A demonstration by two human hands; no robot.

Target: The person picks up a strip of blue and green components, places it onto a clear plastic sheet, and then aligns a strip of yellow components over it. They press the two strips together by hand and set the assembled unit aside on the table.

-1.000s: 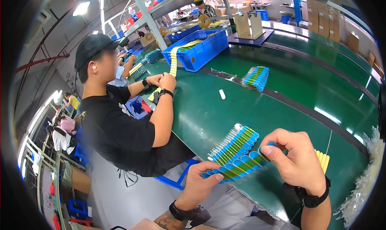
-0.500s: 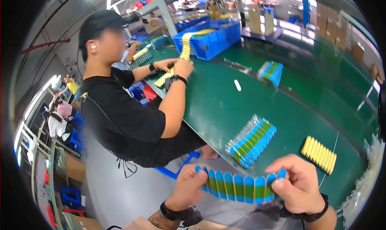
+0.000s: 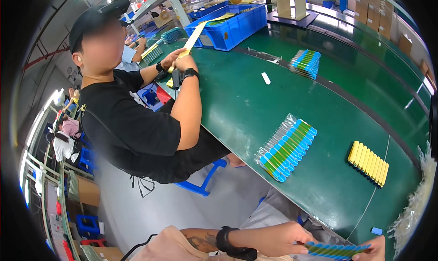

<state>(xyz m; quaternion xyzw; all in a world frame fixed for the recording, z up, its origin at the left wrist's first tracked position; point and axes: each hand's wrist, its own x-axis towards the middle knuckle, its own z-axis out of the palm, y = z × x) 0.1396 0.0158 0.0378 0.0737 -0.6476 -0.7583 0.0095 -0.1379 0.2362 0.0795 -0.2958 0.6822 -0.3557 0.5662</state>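
Observation:
At the lower right, a short strip of round-ended blue pieces with a green band [image 3: 336, 250], which look like nail files, stretches between my hands. My left hand [image 3: 285, 239] pinches its left end between thumb and fingers. Its other end is gripped by my right hand [image 3: 376, 249], partly cut off by the frame's lower edge. On the green table beyond lies a stack of blue-and-green files [image 3: 290, 149] with clear plastic sleeves along one side. A stack of yellow files [image 3: 368, 164] lies farther right, and a small blue piece [image 3: 377, 231] rests near my right hand.
A co-worker in black [image 3: 132, 119] sits at the left, both hands on a yellow strip [image 3: 194, 39] running into a blue bin [image 3: 232, 30]. Another blue-and-green stack [image 3: 306, 63] and a white piece [image 3: 266, 78] lie farther back. Clear plastic sleeves [image 3: 413, 206] pile at the right edge.
Both my hands have moved down and to the right with the strip, which is now seen more edge-on. The small blue piece has come into sight. The co-worker's yellow strip is pulled straighter.

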